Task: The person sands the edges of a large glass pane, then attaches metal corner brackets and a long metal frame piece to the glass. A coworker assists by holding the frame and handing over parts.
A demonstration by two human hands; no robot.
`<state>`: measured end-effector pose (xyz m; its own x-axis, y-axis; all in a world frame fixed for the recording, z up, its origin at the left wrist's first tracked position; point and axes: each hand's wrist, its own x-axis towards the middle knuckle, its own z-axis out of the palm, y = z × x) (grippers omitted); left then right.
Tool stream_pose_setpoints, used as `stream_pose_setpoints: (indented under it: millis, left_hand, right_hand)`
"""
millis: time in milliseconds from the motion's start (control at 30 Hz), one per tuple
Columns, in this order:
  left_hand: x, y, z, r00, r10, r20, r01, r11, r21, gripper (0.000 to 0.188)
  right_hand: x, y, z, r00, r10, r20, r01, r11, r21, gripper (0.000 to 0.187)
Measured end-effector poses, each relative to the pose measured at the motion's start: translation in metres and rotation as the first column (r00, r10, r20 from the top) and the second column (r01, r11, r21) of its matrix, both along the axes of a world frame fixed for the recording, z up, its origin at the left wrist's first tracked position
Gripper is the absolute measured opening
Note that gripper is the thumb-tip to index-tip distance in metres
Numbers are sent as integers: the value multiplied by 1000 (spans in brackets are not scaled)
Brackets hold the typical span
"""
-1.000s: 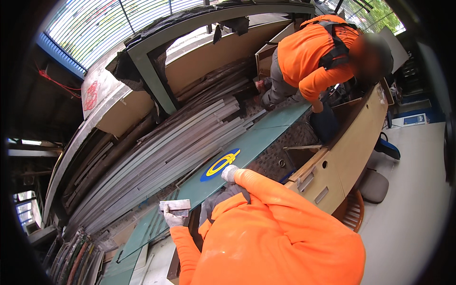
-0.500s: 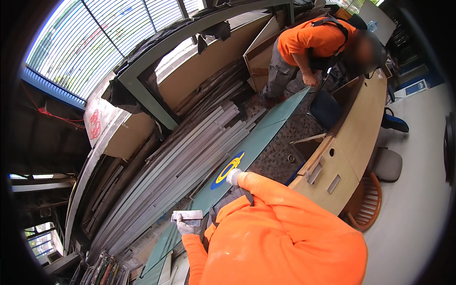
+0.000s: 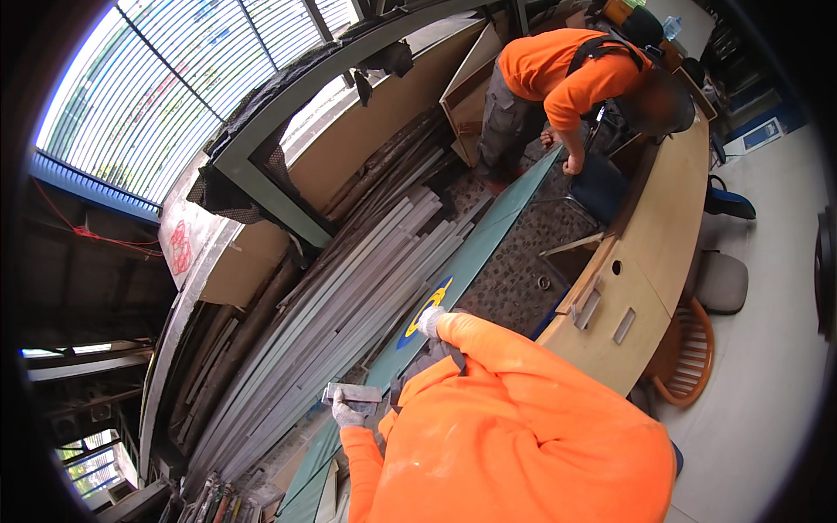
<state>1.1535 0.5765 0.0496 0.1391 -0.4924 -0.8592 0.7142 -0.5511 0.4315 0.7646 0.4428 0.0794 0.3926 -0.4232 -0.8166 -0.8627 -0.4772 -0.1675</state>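
Note:
A long teal panel (image 3: 490, 234) runs diagonally from lower left to upper right, with a blue and yellow round emblem (image 3: 408, 333) on its face. My right hand (image 3: 430, 322), in a light glove, grips the panel's right edge beside the emblem; its fingertips are partly hidden. In my gloved left hand (image 3: 349, 411) is a short grey rectangular block (image 3: 357, 394), held over the panel's near part. At the far end a bent-over co-worker (image 3: 567, 78) in an orange top has one hand (image 3: 573, 164) on the panel's tip, the other close by.
Long grey bars (image 3: 323, 322) lie stacked left of the panel. On the right stands a wooden desk (image 3: 649, 279) with cut-outs, and beyond it a wooden chair (image 3: 689, 353) and a grey seat (image 3: 722, 283). A dark chair (image 3: 602, 187) stands near the co-worker.
The panel has turned more edge-on, so its face and emblem look narrower. The co-worker's second hand now shows at the far end. My hands keep their holds.

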Motion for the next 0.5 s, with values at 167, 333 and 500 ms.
stream_pose_setpoints:
  millis: [167, 333, 500]
  left_hand:
    - [-6, -7, 5, 998, -23, 57, 24, 999, -31, 33]
    - [-9, -11, 11, 993, -34, 113, 35, 999, -13, 32]
    - [9, -13, -2, 982, -77, 173, 83, 996, -27, 35]
  right_hand:
    - [-2, -4, 7, 1000, 14, -8, -14, 1000, 13, 34]
    - [-1, -6, 4, 1000, 3, -20, -2, 999, 36, 35]
    - [5, -8, -5, 1000, 20, 17, -20, 1000, -22, 34]
